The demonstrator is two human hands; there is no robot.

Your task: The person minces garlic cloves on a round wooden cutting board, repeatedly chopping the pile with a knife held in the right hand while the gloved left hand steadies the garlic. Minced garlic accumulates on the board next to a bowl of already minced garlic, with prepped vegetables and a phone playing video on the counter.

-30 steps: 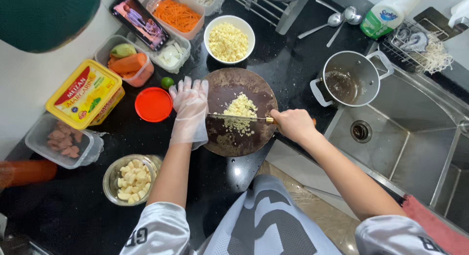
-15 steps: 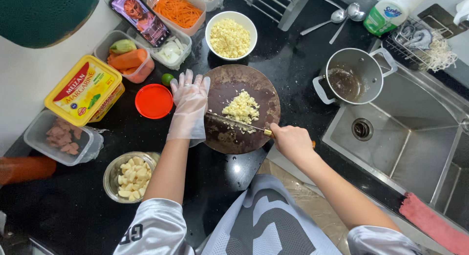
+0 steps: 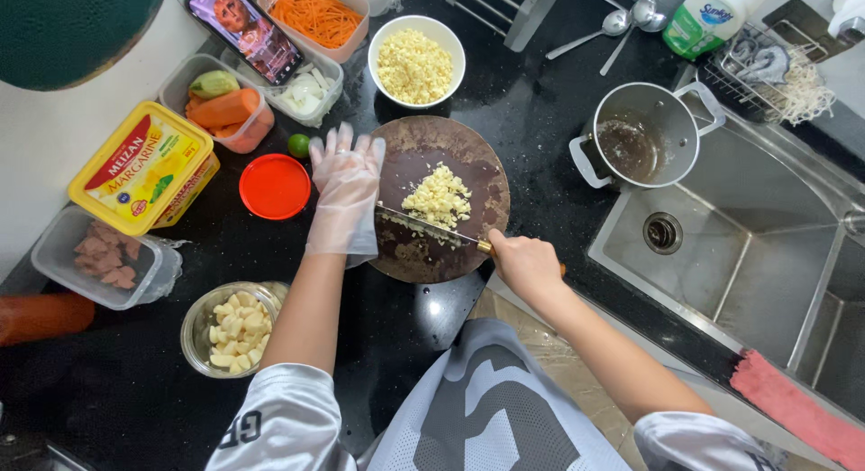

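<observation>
While right hand (image 3: 527,262) grips knife (image 3: 432,226) handle, fingers closed, blade lies across round board (image 3: 468,160), just below pale chopped pile (image 3: 439,194). Gloved left hand (image 3: 345,193) flat, fingers spread, on board's left edge. Red lid (image 3: 275,186) just beside glove.

Bright, even overhead light; sharp focus.

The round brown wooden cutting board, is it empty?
No, the round brown wooden cutting board carries a pile of pale chopped bits, and the knife blade lies across it.
</observation>
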